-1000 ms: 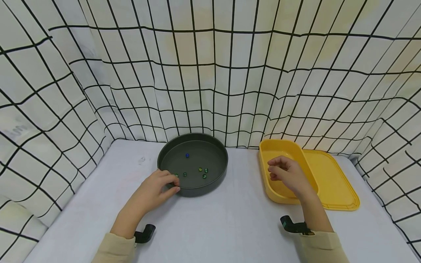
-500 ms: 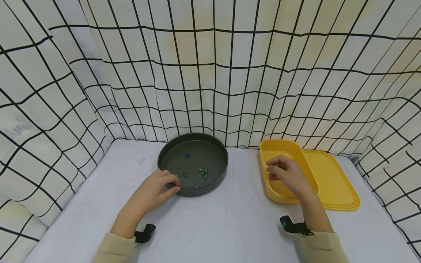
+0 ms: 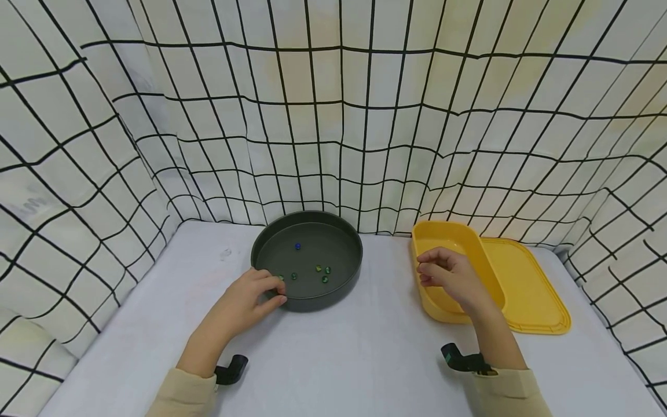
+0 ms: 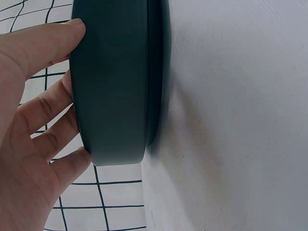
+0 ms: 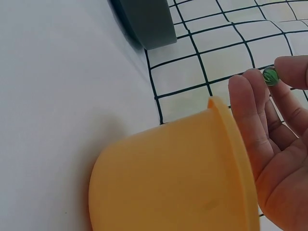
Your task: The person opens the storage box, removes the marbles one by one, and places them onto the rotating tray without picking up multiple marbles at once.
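My left hand (image 3: 249, 298) grips the near-left rim of a dark round pan (image 3: 318, 303). In the left wrist view the thumb (image 4: 72, 30) lies against the pan's outer side, while the other fingers reach behind the rim. Inside the pan lie a blue marble (image 3: 298, 246) and several green ones, such as a green marble (image 3: 325, 279). My right hand (image 3: 454, 279) is over a yellow rectangular tub (image 3: 443, 314). Between thumb and fingertips it pinches a green marble (image 5: 270, 76), clear in the right wrist view and above the tub's rim. The tub's floor is partly hidden by that hand.
A yellow lid (image 3: 539, 289) lies flat at the tub's right side. White cloth (image 3: 365, 359) covers the table. Black-gridded white walls (image 3: 354, 127) enclose the back and both sides, close behind the pan and tub.
My right hand has shifted slightly left over the yellow tub, the marble still pinched. The left hand keeps its hold on the pan, and the marbles in the pan have not moved.
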The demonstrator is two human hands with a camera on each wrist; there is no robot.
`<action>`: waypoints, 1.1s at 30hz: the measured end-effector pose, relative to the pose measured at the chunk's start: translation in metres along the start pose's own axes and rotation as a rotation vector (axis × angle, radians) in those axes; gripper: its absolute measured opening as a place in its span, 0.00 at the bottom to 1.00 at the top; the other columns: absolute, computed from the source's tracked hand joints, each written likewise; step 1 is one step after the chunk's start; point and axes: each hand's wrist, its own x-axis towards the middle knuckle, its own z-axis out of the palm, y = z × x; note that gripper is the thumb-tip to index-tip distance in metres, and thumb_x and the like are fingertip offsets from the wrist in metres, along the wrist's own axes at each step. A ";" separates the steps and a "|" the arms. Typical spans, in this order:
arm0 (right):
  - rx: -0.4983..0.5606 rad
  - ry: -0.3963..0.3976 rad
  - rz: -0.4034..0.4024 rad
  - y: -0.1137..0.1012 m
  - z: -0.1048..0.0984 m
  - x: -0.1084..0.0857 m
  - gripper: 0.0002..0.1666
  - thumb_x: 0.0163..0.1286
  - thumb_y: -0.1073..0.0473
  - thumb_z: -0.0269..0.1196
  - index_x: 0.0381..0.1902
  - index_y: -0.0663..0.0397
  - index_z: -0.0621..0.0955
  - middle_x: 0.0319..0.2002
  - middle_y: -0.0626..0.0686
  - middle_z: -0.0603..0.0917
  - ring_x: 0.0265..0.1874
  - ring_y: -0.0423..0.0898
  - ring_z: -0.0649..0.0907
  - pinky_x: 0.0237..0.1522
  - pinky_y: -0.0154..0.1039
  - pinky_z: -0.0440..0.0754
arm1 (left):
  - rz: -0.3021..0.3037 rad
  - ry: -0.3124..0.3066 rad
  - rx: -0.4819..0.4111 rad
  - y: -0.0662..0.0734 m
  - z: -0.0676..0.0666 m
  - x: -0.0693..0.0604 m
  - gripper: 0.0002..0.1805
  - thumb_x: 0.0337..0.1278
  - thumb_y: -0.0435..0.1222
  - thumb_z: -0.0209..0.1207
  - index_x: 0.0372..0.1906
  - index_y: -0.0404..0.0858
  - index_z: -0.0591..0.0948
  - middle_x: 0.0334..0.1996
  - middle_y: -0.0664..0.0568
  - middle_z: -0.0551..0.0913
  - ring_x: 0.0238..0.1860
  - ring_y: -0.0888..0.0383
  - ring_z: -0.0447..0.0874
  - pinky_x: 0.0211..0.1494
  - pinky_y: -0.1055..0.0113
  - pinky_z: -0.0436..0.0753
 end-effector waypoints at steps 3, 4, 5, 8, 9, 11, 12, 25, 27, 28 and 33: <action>0.014 -0.001 -0.007 -0.002 -0.001 -0.002 0.14 0.75 0.60 0.60 0.50 0.66 0.77 0.47 0.73 0.79 0.40 0.60 0.85 0.43 0.39 0.87 | -0.003 -0.002 -0.002 0.001 0.001 0.001 0.07 0.54 0.40 0.72 0.35 0.52 0.83 0.35 0.66 0.80 0.38 0.62 0.73 0.43 0.61 0.78; 0.020 0.000 -0.008 -0.003 -0.001 -0.003 0.14 0.75 0.60 0.60 0.50 0.66 0.77 0.47 0.73 0.79 0.40 0.61 0.85 0.43 0.39 0.87 | -0.002 -0.003 -0.002 0.001 0.001 0.001 0.07 0.55 0.40 0.72 0.35 0.52 0.83 0.35 0.66 0.80 0.38 0.63 0.72 0.43 0.61 0.78; 0.026 0.001 -0.009 -0.004 -0.001 -0.004 0.15 0.75 0.60 0.59 0.50 0.67 0.76 0.46 0.72 0.79 0.41 0.62 0.85 0.43 0.39 0.87 | -0.001 -0.002 -0.001 0.002 0.001 0.002 0.07 0.55 0.41 0.72 0.35 0.52 0.84 0.35 0.66 0.80 0.38 0.63 0.72 0.43 0.61 0.78; 0.047 0.002 -0.013 -0.007 0.000 -0.005 0.17 0.75 0.59 0.59 0.51 0.69 0.76 0.45 0.69 0.80 0.42 0.62 0.85 0.44 0.40 0.87 | 0.003 -0.004 -0.007 0.002 0.002 0.003 0.07 0.55 0.40 0.71 0.35 0.52 0.84 0.35 0.65 0.80 0.38 0.63 0.72 0.43 0.62 0.78; 0.055 0.000 -0.015 -0.008 0.001 -0.004 0.18 0.75 0.59 0.60 0.52 0.70 0.76 0.45 0.68 0.80 0.42 0.61 0.85 0.44 0.40 0.87 | 0.005 -0.005 -0.008 0.003 0.002 0.003 0.07 0.55 0.40 0.71 0.35 0.52 0.84 0.34 0.65 0.80 0.38 0.63 0.72 0.43 0.61 0.78; 0.072 -0.015 -0.021 -0.009 0.004 -0.002 0.18 0.75 0.58 0.60 0.52 0.70 0.76 0.45 0.67 0.80 0.43 0.57 0.85 0.45 0.41 0.87 | 0.006 -0.006 -0.009 0.003 0.003 0.003 0.07 0.55 0.40 0.71 0.35 0.51 0.83 0.35 0.65 0.80 0.38 0.62 0.72 0.43 0.61 0.78; 0.083 -0.025 -0.022 -0.010 0.007 -0.001 0.19 0.75 0.58 0.60 0.52 0.70 0.76 0.45 0.66 0.80 0.42 0.55 0.85 0.46 0.41 0.87 | 0.003 -0.007 -0.007 0.003 0.003 0.003 0.07 0.55 0.40 0.71 0.35 0.51 0.83 0.34 0.65 0.80 0.38 0.62 0.72 0.43 0.61 0.78; 0.202 -0.135 -0.002 -0.028 0.063 0.022 0.13 0.73 0.59 0.62 0.50 0.61 0.78 0.47 0.67 0.81 0.44 0.61 0.84 0.48 0.46 0.86 | 0.006 0.003 -0.005 0.002 0.002 0.000 0.07 0.55 0.40 0.71 0.35 0.51 0.83 0.34 0.65 0.80 0.38 0.61 0.73 0.43 0.61 0.78; 0.216 -0.152 -0.012 -0.030 0.072 0.025 0.12 0.73 0.61 0.61 0.49 0.63 0.78 0.47 0.70 0.80 0.42 0.59 0.85 0.47 0.46 0.87 | 0.004 0.002 -0.001 0.001 0.002 0.000 0.07 0.55 0.40 0.71 0.35 0.52 0.83 0.34 0.65 0.80 0.38 0.62 0.72 0.44 0.61 0.78; 0.223 -0.162 -0.018 -0.031 0.077 0.027 0.12 0.73 0.62 0.61 0.49 0.64 0.78 0.47 0.71 0.80 0.40 0.57 0.85 0.47 0.46 0.87 | 0.000 0.002 0.000 0.001 0.001 0.000 0.07 0.55 0.40 0.71 0.35 0.52 0.83 0.34 0.65 0.80 0.38 0.62 0.72 0.43 0.61 0.78; 0.247 -0.229 -0.056 -0.035 0.102 0.036 0.13 0.72 0.66 0.59 0.50 0.70 0.77 0.45 0.73 0.80 0.34 0.50 0.85 0.44 0.46 0.87 | -0.009 0.004 -0.001 0.001 0.000 -0.001 0.07 0.55 0.39 0.72 0.35 0.52 0.83 0.34 0.65 0.80 0.38 0.62 0.72 0.43 0.61 0.78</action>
